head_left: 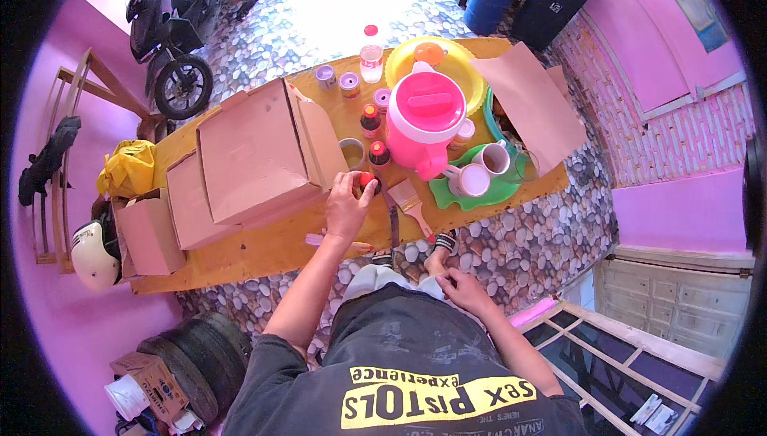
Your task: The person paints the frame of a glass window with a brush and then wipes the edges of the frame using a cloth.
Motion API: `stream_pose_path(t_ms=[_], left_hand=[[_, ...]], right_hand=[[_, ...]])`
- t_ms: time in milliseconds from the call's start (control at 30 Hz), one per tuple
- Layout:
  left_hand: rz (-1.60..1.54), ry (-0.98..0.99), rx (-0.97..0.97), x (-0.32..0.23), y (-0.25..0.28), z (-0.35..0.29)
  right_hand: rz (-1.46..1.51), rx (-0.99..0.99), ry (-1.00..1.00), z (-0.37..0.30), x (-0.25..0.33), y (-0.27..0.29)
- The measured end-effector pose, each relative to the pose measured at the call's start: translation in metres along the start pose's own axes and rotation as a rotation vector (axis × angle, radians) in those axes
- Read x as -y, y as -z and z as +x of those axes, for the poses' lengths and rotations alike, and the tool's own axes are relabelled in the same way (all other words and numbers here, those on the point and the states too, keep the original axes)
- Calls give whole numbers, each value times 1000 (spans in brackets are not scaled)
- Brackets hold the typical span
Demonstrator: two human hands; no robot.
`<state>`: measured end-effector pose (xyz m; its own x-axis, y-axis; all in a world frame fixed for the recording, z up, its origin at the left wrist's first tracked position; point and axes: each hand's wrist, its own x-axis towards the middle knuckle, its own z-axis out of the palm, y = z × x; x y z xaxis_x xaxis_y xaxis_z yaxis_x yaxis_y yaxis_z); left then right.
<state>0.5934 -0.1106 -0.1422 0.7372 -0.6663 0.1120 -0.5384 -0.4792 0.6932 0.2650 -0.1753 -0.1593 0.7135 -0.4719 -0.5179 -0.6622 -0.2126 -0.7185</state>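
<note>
My left hand (348,206) is closed around a small dark bottle with a red cap (367,180) at the table's near side. Just beyond it stand two similar bottles, a nearer one (379,153) and a farther one (371,120). A mug (351,152) sits close to the cardboard box (260,156) on the left. To the right of the held bottle lies a paintbrush (411,203). My right hand (465,291) is down by my lap, fingers curled against the light shorts; whether anything is in them is hidden.
On the yellow-brown table (232,256) stand a pink jug (423,120), a yellow basin (471,69), a green tray (497,196) with mugs, purple-lidded jars (349,85) and a clear bottle (371,61). A cardboard sheet (535,109) leans at right. A motorcycle (180,45) stands beyond.
</note>
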Motion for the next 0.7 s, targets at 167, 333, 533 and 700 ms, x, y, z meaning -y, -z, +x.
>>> stream_pose_path(t_ms=[167, 333, 533, 700], left_hand=[[-292, 45, -88, -10, 12, -15], [-199, 35, 158, 18, 9, -54], [251, -116, 288, 41, -17, -53], [511, -238, 318, 64, -45, -48]], right_hand=[[48, 41, -42, 4, 4, -2], [111, 91, -124, 7, 14, -3], [38, 56, -11, 20, 10, -13], [76, 141, -38, 28, 34, -12]])
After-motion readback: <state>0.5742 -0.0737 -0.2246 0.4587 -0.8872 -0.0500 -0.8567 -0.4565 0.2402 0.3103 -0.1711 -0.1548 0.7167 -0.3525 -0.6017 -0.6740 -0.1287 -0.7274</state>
